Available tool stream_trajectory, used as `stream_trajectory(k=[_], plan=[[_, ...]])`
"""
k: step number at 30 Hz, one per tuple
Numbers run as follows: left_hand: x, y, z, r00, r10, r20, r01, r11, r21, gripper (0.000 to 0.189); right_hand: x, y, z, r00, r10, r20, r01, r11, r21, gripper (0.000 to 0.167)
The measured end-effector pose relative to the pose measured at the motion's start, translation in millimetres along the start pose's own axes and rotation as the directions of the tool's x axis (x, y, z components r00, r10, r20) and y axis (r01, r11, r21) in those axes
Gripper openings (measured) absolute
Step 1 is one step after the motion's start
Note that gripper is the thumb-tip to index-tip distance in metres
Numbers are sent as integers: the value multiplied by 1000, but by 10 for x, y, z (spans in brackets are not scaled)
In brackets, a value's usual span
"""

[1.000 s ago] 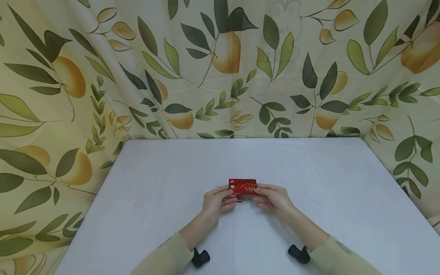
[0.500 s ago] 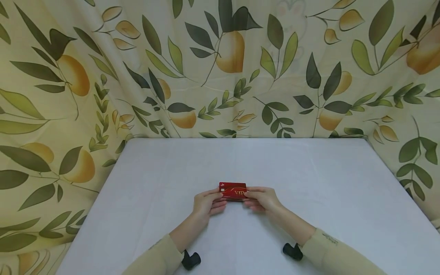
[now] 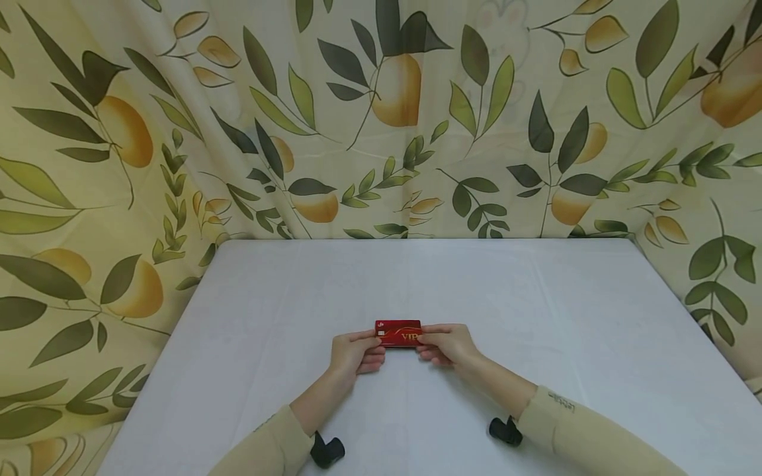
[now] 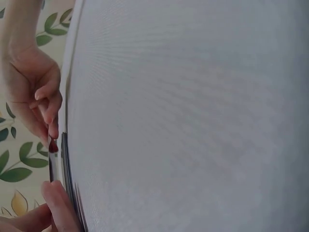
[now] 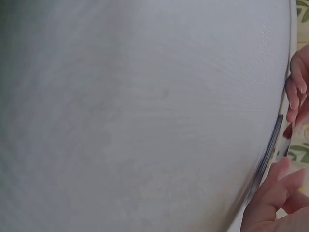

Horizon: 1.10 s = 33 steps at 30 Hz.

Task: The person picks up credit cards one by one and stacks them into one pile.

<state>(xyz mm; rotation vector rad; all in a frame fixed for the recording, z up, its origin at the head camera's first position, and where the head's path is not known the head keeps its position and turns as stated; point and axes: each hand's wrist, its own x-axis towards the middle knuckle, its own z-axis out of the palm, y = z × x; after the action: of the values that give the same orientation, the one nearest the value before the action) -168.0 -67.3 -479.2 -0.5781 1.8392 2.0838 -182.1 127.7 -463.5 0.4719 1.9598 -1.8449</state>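
A red card with gold "VIP" lettering and a small chip (image 3: 397, 334) is held level in front of the person by both hands. The left hand (image 3: 351, 354) pinches its left end between thumb and fingers, and the right hand (image 3: 449, 344) pinches its right end. In the left wrist view the card (image 4: 53, 164) appears nearly edge-on, slightly above a thin dark-edged flat stack (image 4: 71, 181) on the table. That stack (image 5: 267, 159) also shows in the right wrist view, below the fingers. From the head view the card mostly covers it, so its kind cannot be told.
A white-covered table (image 3: 297, 284) spreads around the hands. Behind it and at the sides hangs a curtain (image 3: 238, 165) printed with leaves and orange fruit. Black wrist devices (image 3: 328, 451) sit by both sleeves.
Both hands have moved the red card left and slightly toward the person. It now covers the dark-edged thing that showed below it earlier. The head view has shifted slightly.
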Motion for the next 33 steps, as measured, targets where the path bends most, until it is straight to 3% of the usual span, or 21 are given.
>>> stream_trajectory(k=[19,33], plan=[[49,-21,-8,1000,18,-9,-17,997,81,33,28,11,49,995,-82,-49,75,989,-125,33],[58,-27,-7,999,36,-3,-36,996,80,31,47,39,21,998,-56,-42,49,988,-150,28]])
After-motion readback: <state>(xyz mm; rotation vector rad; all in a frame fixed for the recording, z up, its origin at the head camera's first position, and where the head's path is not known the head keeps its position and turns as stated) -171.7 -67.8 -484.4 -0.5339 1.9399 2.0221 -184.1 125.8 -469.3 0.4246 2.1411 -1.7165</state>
